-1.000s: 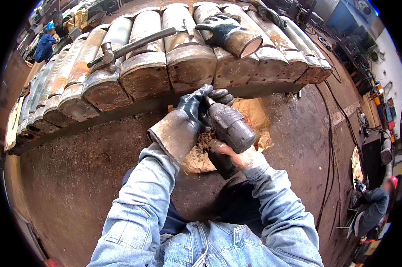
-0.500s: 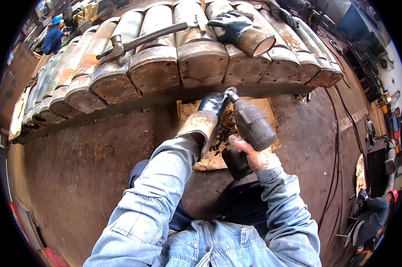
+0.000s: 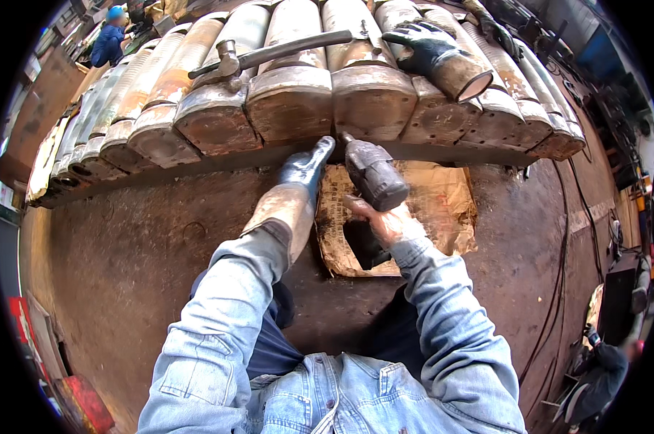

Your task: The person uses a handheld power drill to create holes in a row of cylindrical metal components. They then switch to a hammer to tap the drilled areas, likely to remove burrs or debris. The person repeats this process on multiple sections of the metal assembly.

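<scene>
My right hand [image 3: 385, 220], which looks bare or thinly covered, grips a dark grey impact wrench [image 3: 376, 176] with a black lower part. Its nose points away from me, at the lower edge of a rusty metal end block [image 3: 370, 108]; whether it touches cannot be made out. Just left of the nose is my left hand [image 3: 305, 168], in a dark-coated work glove with a pale cuff. Its fingers are drawn together and point up at the neighbouring block [image 3: 289, 108]. Anything between them is hidden.
Ribbed metal cylinders lie side by side in a long row. Across them rest a hammer [image 3: 269, 56] and a loose work glove [image 3: 443, 61]. Stained cardboard [image 3: 443, 210] lies on the brown floor below. Cables [image 3: 564, 246] run along the right. Two people are in the background.
The wrench has swung left and away from me, its nose now close to the blocks. My left hand has come off the nose and shifted left. The whole view has shifted a little.
</scene>
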A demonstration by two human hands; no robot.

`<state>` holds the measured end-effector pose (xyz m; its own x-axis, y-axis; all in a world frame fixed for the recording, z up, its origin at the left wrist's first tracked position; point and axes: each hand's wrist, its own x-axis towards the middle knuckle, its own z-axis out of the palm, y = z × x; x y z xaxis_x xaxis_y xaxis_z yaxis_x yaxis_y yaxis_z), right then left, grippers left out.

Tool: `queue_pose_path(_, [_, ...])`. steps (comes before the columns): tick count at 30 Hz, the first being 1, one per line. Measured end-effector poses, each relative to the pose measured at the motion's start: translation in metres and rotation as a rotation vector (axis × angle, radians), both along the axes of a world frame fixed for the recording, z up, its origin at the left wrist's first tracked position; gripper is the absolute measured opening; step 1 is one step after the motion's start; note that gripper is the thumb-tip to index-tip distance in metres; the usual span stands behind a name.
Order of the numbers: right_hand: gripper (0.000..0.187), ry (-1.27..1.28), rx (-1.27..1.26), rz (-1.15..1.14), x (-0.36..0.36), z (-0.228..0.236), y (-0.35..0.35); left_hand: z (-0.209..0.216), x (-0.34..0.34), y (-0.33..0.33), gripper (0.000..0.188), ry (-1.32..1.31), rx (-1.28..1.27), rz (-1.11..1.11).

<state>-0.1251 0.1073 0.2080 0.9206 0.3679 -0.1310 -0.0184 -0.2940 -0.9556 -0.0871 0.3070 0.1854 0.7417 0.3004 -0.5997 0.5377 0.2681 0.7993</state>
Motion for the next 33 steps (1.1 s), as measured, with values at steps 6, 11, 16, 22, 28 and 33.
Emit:
queue_pose_path(6, [0.059,0.061,-0.182,-0.017,0.027,-0.043,0.033,0.028,-0.022,0.025,0.093,-0.112,-0.191,0.098])
queue_pose_path(11, [0.050,0.123,-0.135,-0.069,0.029,-0.032,0.057,0.020,-0.025,0.041,0.093,-0.249,-0.199,0.103])
queue_pose_path(16, [0.049,0.171,-0.075,-0.098,0.040,-0.052,0.062,0.027,-0.026,0.043,0.093,-0.266,-0.233,0.118])
queue_pose_path(22, [0.043,-0.053,0.077,-0.146,0.046,-0.105,0.084,0.028,-0.028,0.049,0.095,-0.277,-0.236,0.090])
queue_pose_path(28, [0.030,0.395,0.882,-0.201,0.064,-0.141,0.082,0.025,-0.029,0.055,0.095,-0.305,-0.237,0.111])
queue_pose_path(33, [0.053,-0.180,0.032,-0.133,0.077,-0.146,0.051,0.031,-0.027,0.050,0.095,-0.249,-0.285,0.118])
